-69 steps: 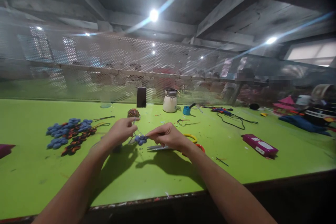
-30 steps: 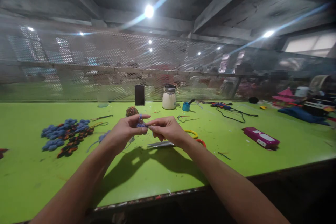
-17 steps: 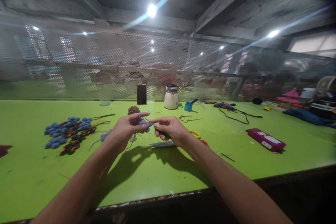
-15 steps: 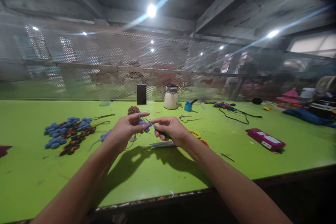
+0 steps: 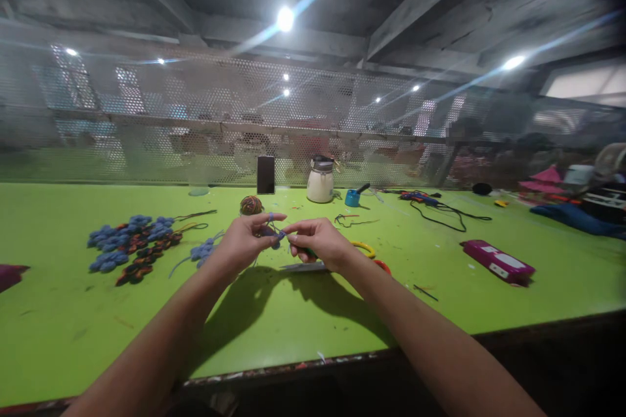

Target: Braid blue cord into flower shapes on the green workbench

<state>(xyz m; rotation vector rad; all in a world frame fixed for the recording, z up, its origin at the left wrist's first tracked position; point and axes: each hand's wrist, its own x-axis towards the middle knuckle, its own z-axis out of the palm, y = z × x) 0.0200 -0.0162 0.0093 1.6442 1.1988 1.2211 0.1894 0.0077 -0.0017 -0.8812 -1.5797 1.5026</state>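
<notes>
My left hand (image 5: 243, 238) pinches a small piece of blue crochet work (image 5: 275, 236), and blue yarn loops round its raised index finger. Close beside it, my right hand (image 5: 315, 241) is closed on what looks like a crochet hook (image 5: 308, 251); only a bit of its green handle shows. The fingertips of both hands almost meet at the crochet piece. Beneath the right hand lie scissors (image 5: 368, 250) with yellow and red handles, partly hidden. A multicoloured ball of yarn (image 5: 251, 204) sits behind my left hand. Left of my forearm rests another blue crochet piece (image 5: 201, 250).
Several blue and dark-orange crochet flowers (image 5: 134, 244) lie on the green table (image 5: 274, 332) at left. Along the back stand a phone (image 5: 265, 174), a cream jug (image 5: 320, 182) and a blue pot (image 5: 352, 198). A purple box (image 5: 497, 262) and a corded tool (image 5: 420, 197) are at right.
My left hand has shifted slightly and its index finger, with the yarn loop, reaches a little further right. The whole view has swung slightly. Both hands keep their hold.
</notes>
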